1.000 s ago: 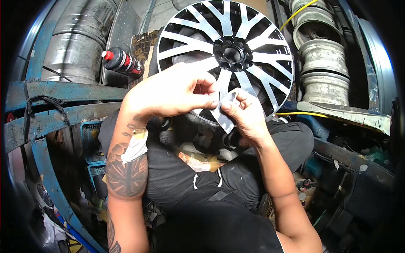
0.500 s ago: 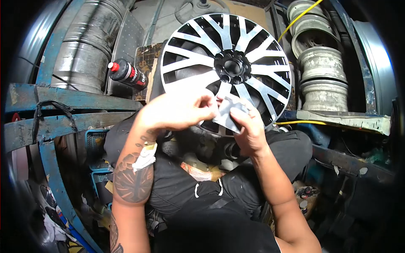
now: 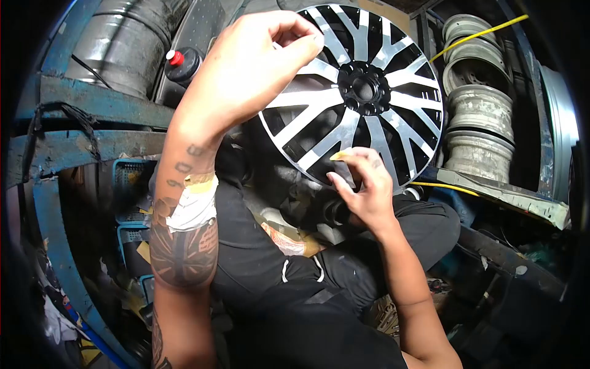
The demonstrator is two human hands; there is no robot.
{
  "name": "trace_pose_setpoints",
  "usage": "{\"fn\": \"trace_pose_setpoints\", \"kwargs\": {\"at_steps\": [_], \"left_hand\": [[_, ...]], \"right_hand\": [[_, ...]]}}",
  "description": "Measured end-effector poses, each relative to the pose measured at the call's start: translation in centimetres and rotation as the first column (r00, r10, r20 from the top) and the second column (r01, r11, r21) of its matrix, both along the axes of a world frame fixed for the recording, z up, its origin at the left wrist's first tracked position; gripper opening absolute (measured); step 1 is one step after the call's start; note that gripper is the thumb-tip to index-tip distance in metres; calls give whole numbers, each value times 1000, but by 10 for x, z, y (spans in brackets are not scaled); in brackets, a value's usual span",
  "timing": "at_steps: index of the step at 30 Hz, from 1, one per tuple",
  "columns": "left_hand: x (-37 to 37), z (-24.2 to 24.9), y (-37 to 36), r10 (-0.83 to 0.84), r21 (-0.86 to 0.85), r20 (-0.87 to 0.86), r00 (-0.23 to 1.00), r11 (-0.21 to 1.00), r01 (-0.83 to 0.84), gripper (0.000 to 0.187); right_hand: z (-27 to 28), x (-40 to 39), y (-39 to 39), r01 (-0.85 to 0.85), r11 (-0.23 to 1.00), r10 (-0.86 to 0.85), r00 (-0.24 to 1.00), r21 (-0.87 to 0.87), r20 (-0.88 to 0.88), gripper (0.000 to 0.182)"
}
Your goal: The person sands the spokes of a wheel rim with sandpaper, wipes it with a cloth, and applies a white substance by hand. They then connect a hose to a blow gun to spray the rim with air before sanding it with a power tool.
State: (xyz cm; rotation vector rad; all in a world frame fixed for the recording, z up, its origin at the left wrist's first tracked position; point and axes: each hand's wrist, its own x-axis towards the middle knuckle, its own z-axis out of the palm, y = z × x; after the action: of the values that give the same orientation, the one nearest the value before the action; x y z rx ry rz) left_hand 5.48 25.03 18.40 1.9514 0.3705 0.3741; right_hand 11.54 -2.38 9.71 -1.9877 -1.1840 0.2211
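1. The left hand (image 3: 261, 61) is above the spoked wheel's upper-left edge, thumb and forefinger pinched narrow; whether they grip anything, I cannot tell.
2. The right hand (image 3: 369, 187) curls near the wheel's lower edge, thumb and forefinger apart, a yellowish patch (image 3: 341, 156) at the forefinger's tip.
3. The round wheel (image 3: 402, 101) has smooth, shiny Y-shaped metal spokes and a black hub (image 3: 364, 90).
4. A red-capped dark bottle (image 3: 184, 64) is beside the left forearm.

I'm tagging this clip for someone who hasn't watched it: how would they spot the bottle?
Start at the big black-and-silver wheel, top centre. Go left, past the raised left hand, towards the grey metal cylinder. Before it is the dark bottle, partly hidden, set apart by its white-tipped red cap.
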Motion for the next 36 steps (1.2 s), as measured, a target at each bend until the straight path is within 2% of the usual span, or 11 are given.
{"fn": "trace_pose_setpoints", "kwargs": {"at_steps": [6, 12, 16, 19, 21, 23, 24, 27, 29, 31, 36], "left_hand": [[-11, 39, -19, 2, -513, 71, 998, 858, 34, 25], [-16, 23, -8, -3, -521, 173, 985, 848, 94, 27], [-16, 7, 0, 3, 73, 228, 974, 997, -21, 27], [-18, 0, 14, -193, 680, 466, 864, 703, -209, 28], [-24, 7, 8, -47, 296, 305, 951, 954, -48, 27], [-19, 18, 5, 85, -172, 162, 983, 984, -56, 24], [-17, 13, 11, 56, 153, 259, 964, 983, -98, 23], [-22, 12, 5, 82, 185, 255, 964, 974, -132, 20], [-24, 10, 7, 31, -180, 251, 967, 984, 16, 19], [-28, 26, -4, 65, -662, 222, 973, 743, 101, 19], [-21, 34, -2, 89, -560, 17, 996, 826, -64, 21]], "right_hand": [[-9, -6, 11, -162, 955, 196, 974, -250, 117, 36], [-4, -3, 18, -253, 867, 378, 895, -430, 237, 49], [7, -1, 22, -239, 793, 443, 858, -560, 261, 49], [4, -2, 30, -226, 806, 437, 851, -547, 292, 48], [2, -2, 26, -240, 819, 405, 886, -522, 228, 45], [8, -2, 24, -240, 815, 370, 916, -528, 155, 45], [6, -3, 31, -230, 864, 354, 910, -449, 216, 45], [3, -2, 23, -216, 831, 364, 907, -512, 209, 39], [6, -5, 32, -201, 832, 362, 903, -517, 230, 40], [7, -10, 26, -189, 831, 345, 913, -523, 218, 41], [7, -11, 28, -195, 831, 350, 911, -521, 218, 43]]}}
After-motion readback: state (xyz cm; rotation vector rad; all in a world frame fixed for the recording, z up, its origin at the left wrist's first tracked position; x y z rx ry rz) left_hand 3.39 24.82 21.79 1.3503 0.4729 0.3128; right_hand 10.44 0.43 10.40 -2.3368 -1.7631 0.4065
